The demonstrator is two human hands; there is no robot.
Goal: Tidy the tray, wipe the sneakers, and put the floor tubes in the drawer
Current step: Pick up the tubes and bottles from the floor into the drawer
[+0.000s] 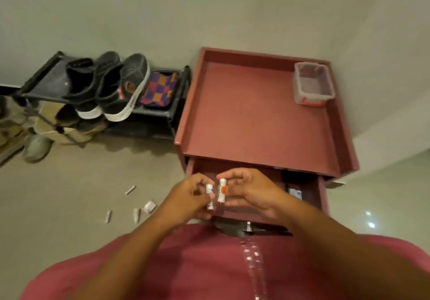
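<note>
Smooth beige floor and a plain pale wall fill most of the view, with a reddish-brown cabinet standing on the right against the wall; its flat matte top has a raised lip like a tray, and a clear plastic tub sits in the far right corner. Left of it, a low black shoe rack carries a pair of dark canvas sneakers with thick white soles, and a checked pouch beside them. Below the cabinet top the drawer stands pulled out toward the person, its inside dark. Above the open drawer the left hand is curled round one small white tube and the right hand pinches a second white tube with an orange label, the two held upright and nearly touching. More small tubes and a scrap lie scattered on the floor near left of the drawer. The step in hand looks like dropping these two into the drawer: lower both hands inside before letting go, lay the slick round cylinders on their sides so they cannot roll out, then gather the rest.
</note>
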